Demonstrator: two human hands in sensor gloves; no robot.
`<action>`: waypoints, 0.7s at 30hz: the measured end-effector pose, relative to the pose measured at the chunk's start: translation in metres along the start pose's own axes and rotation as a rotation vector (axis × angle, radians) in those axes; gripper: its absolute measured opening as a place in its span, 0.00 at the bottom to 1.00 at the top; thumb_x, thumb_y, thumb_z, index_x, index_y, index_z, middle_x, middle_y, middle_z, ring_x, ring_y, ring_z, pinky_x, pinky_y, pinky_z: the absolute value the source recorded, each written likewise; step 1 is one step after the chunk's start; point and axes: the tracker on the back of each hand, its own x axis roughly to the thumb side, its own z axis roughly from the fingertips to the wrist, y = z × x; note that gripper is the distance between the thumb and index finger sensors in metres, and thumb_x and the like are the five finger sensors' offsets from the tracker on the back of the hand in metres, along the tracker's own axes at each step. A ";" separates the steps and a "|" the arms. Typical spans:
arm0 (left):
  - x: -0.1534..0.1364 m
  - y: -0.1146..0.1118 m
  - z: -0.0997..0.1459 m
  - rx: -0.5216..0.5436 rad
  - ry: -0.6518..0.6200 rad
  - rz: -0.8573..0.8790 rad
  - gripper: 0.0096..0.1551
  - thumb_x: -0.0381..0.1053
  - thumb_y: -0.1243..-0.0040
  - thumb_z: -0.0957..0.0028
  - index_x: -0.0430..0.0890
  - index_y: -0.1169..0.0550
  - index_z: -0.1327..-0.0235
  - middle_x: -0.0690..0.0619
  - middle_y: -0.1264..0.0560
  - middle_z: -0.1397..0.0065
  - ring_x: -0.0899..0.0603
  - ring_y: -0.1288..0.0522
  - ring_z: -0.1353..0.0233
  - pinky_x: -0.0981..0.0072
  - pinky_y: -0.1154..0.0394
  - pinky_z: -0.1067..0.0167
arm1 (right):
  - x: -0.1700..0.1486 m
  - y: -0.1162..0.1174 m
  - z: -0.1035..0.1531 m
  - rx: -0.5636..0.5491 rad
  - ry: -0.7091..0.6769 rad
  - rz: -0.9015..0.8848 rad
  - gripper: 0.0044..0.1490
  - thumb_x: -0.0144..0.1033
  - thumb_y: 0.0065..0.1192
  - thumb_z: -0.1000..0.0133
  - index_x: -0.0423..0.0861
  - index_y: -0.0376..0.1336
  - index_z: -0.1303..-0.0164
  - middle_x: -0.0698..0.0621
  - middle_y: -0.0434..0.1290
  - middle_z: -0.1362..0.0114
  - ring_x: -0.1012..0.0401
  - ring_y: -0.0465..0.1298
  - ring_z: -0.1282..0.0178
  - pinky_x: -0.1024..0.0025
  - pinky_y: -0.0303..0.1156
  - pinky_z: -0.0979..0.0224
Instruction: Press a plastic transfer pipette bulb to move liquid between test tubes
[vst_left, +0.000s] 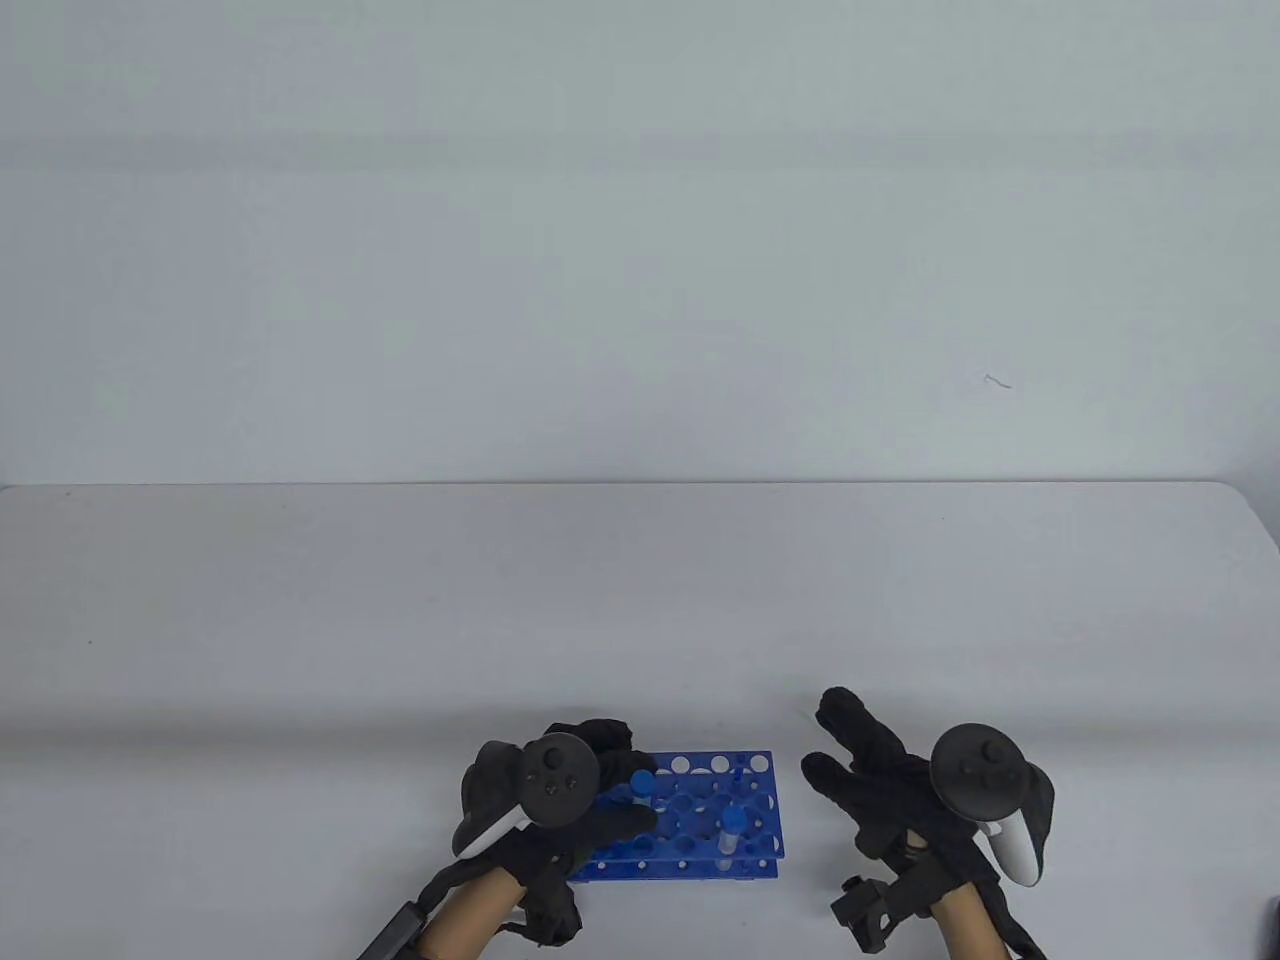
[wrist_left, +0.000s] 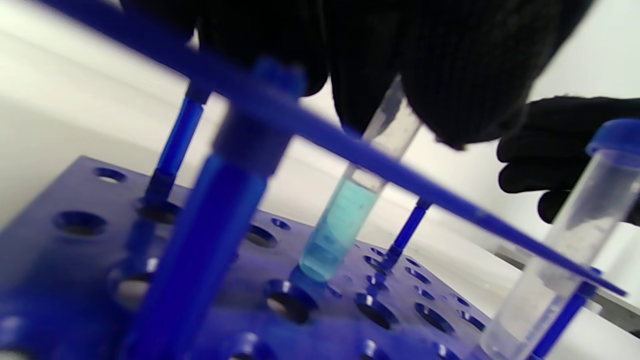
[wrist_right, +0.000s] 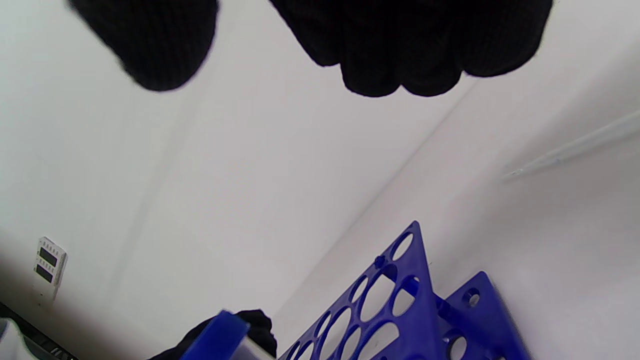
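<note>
On the table's (vst_left: 300, 620) near edge, the blue rack (vst_left: 745, 775) stands. Your left hand (vst_left: 560, 790) grips its turquoise-filled tube (wrist_left: 340, 220); your right hand (vst_left: 880, 775) hovers beside, fingers spread, holding nothing. Near it lies the pipette (wrist_right: 575, 147).

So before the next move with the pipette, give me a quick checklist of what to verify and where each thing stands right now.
1. Tube with blue liquid seated in the rack: ok, and the left hand grips its top.
2. Capped tube standing in the rack: ok.
3. Caps off for transfer: not ok for the capped tube; cannot tell for the gripped one.
4. Pipette in hand: not ok, it lies on the table.
5. Right hand free to pick it up: ok, fingers spread and holding nothing.
6. Rack flat on the table: ok.
</note>
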 end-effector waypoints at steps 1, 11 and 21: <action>-0.002 -0.002 0.000 0.011 -0.001 0.013 0.32 0.66 0.36 0.57 0.60 0.22 0.37 0.55 0.38 0.17 0.42 0.40 0.22 0.42 0.42 0.24 | 0.000 0.000 0.000 0.000 0.000 0.002 0.54 0.54 0.64 0.53 0.38 0.54 0.22 0.36 0.64 0.18 0.38 0.64 0.21 0.41 0.64 0.28; -0.005 -0.011 0.003 0.054 0.008 -0.006 0.29 0.66 0.35 0.57 0.63 0.22 0.40 0.58 0.39 0.18 0.43 0.43 0.22 0.45 0.45 0.23 | 0.019 0.000 0.004 -0.028 -0.062 0.039 0.53 0.54 0.64 0.53 0.38 0.55 0.23 0.36 0.66 0.19 0.38 0.68 0.24 0.42 0.66 0.30; -0.006 -0.013 0.006 0.063 0.023 0.007 0.29 0.66 0.36 0.57 0.63 0.22 0.41 0.60 0.39 0.19 0.45 0.44 0.22 0.48 0.47 0.23 | 0.122 0.020 -0.002 -0.073 -0.310 0.457 0.45 0.54 0.65 0.53 0.43 0.65 0.28 0.43 0.80 0.33 0.50 0.80 0.43 0.54 0.73 0.41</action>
